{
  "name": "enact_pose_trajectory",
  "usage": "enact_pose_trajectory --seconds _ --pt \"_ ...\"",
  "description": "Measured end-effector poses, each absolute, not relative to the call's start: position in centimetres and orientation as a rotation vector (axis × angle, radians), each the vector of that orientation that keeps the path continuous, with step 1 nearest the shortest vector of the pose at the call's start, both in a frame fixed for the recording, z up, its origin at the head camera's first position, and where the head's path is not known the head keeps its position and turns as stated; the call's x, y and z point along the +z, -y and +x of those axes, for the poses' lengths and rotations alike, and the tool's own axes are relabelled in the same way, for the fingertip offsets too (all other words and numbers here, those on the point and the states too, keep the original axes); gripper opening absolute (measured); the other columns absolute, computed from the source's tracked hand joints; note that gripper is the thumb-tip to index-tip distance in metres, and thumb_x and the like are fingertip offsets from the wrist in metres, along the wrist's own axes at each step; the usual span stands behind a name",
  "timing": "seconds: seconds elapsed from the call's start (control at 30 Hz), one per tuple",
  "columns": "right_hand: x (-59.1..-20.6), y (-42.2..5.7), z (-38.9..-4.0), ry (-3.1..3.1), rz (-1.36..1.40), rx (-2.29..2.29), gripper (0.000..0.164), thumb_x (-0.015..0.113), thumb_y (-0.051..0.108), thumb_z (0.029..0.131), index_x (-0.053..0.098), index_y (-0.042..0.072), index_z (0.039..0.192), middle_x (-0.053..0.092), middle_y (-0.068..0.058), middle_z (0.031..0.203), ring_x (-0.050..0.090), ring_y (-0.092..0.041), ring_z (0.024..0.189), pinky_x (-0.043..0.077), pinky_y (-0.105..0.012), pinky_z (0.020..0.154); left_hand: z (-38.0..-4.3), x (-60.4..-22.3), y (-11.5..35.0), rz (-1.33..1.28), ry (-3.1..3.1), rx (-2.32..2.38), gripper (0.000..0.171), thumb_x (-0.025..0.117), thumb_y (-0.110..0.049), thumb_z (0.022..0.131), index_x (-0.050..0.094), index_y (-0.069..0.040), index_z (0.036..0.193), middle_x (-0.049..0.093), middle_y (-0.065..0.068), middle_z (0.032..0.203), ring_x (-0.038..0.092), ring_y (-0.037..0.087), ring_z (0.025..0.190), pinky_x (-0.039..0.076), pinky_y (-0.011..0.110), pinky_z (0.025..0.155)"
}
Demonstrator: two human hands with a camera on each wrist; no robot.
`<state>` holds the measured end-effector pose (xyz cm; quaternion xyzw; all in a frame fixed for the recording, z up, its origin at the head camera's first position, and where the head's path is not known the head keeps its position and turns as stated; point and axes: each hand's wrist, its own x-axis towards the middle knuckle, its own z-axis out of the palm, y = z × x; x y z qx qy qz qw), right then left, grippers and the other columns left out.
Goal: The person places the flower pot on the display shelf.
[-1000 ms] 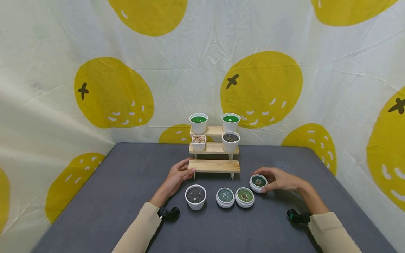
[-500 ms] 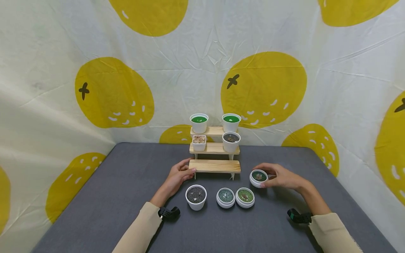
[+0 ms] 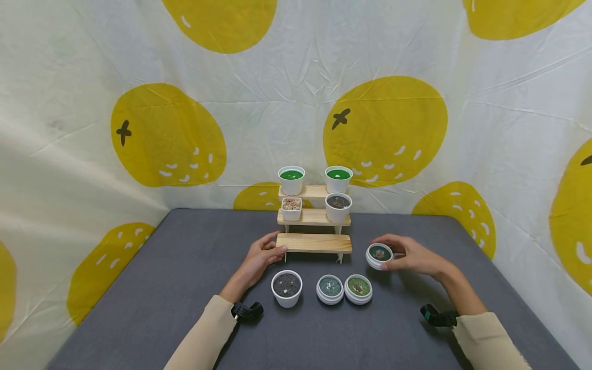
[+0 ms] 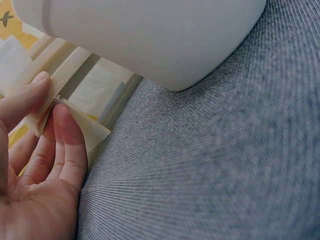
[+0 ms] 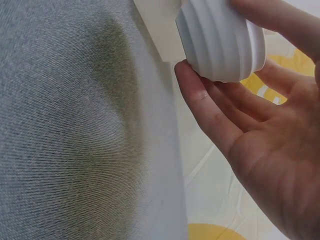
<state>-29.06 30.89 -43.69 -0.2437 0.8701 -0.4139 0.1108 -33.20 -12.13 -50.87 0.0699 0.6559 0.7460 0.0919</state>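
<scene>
My left hand [image 3: 260,258] grips the left end of the lowest step of a three-tier wooden stand [image 3: 314,243]; the left wrist view shows the thumb on top and fingers [image 4: 70,125] beneath the board. To the right of the stand, my right hand [image 3: 413,255] holds a small white ribbed pot [image 5: 220,42] with dark green filling, thumb on one side and fingers on the other. The pot hangs upright above the table. In front of the stand are a tall white pot of dark soil [image 3: 286,288], a bluish-green filled pot [image 3: 330,288] and a green-and-brown filled pot [image 3: 358,288].
Two white pots with bright green tops, the left one [image 3: 291,181] and right one [image 3: 338,180], stand on the top step. The middle step bears a square pot of pebbles [image 3: 291,208] and a dark-filled round pot [image 3: 338,208]. A patterned curtain [image 3: 268,128] backs the grey table [image 3: 208,231].
The ribbed pot in my right hand has risen off the table and moved slightly away from me. My left hand has stayed on the stand.
</scene>
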Motion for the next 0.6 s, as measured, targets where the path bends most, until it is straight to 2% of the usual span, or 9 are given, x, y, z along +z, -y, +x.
enact_pose_trajectory --seconds 0.27,0.6 --pt "-43.47 -30.77 -28.89 -2.58 -0.723 -1.267 0.055 0.08 0.023 0.089 0.06 0.009 0.138 0.068 -0.012 0.13 0.063 -0.028 0.116 0.054 -0.033 0.093 -33.14 -50.9 12.18 0.217 -1.952 2.209 0.064 0.075 -0.01 0.094 0.048 -0.013 0.153 0.066 0.004 0.099 0.067 0.013 0.09 0.059 0.025 0.08" --pt "-43.2 -30.51 -28.68 -2.615 -0.717 -1.28 0.056 0.079 0.023 0.09 0.058 0.008 0.14 0.068 -0.013 0.129 0.064 -0.026 0.114 0.054 -0.028 0.09 -33.11 -50.78 12.12 0.21 -1.953 2.203 0.066 0.076 -0.01 0.094 0.047 -0.012 0.153 0.067 0.004 0.1 0.067 0.013 0.091 0.059 0.024 0.08"
